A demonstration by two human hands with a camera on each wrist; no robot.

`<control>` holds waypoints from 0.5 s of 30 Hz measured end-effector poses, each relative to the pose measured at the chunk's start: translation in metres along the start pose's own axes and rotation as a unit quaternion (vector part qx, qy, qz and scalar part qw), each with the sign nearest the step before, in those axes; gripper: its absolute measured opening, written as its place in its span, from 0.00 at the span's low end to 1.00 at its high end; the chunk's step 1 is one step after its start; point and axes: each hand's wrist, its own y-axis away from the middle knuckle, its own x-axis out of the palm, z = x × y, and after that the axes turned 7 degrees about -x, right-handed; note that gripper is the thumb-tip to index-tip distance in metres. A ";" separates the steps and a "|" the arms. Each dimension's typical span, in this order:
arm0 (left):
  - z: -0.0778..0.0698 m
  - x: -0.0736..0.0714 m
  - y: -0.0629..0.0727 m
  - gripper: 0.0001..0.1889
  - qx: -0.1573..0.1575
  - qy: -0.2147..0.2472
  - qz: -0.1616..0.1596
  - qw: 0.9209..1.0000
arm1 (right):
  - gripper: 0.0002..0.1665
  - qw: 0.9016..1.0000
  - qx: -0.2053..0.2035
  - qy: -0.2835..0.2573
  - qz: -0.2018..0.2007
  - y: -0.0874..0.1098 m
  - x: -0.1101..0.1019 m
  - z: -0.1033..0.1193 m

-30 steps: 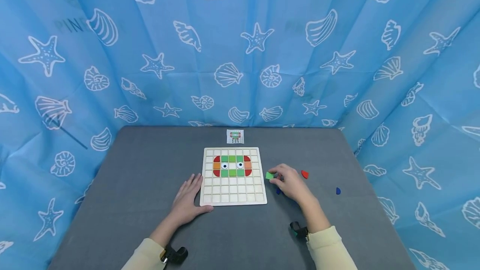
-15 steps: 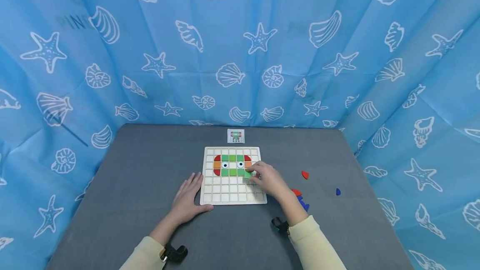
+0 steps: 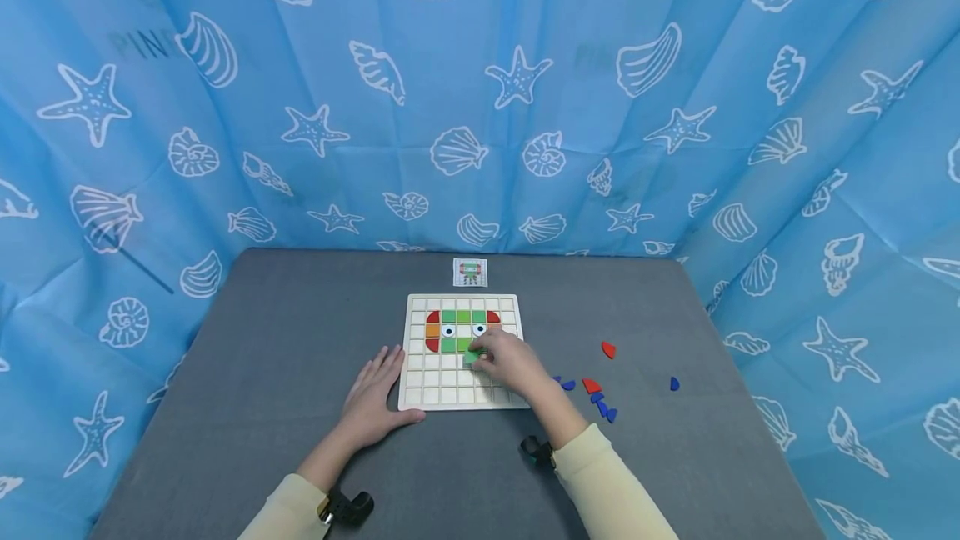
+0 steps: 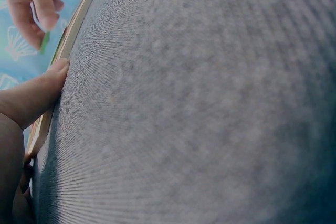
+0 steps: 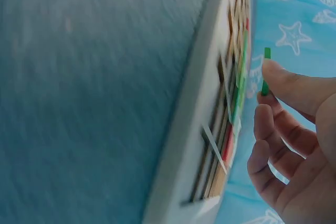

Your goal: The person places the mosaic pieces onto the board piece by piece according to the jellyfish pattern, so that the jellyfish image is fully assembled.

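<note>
Between thumb and fingertip, my right hand (image 3: 513, 363) pinches a small green square tile (image 3: 470, 357) over the middle of the wooden grid board (image 3: 435, 397). In the right wrist view the green tile (image 5: 267, 52) is seen edge-on, held above the board. My left hand (image 3: 371, 398) rests at the board's left side, fingers extended along that edge and thumb at the front-left corner. Red, orange and green tiles with two white eye tiles (image 3: 448, 331) fill part of the board's upper rows. My right hand covers some of that pattern's lower right.
Right of the board lie several blue pieces (image 3: 602, 408) and a red quarter-round piece (image 3: 591, 386). Farther off are another red piece (image 3: 608, 350) and a lone blue half-round (image 3: 674, 384). A small printed card (image 3: 470, 272) lies behind the board on the grey table (image 3: 315, 315).
My right hand has carried the green tile leftward from beside the board to over its middle, uncovering the blue and red pieces on the right. The left hand has stayed put.
</note>
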 end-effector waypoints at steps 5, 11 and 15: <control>0.000 0.000 0.000 0.62 0.003 -0.001 0.000 1.000 | 0.15 1.000 0.004 0.008 0.007 -0.003 0.008 0.002; 0.000 -0.002 0.001 0.62 0.005 -0.005 0.006 1.000 | 0.14 1.000 0.008 0.014 0.003 -0.006 0.013 0.002; -0.001 -0.002 0.001 0.62 0.005 -0.005 0.006 1.000 | 0.14 1.000 0.002 0.012 0.000 -0.008 0.014 0.004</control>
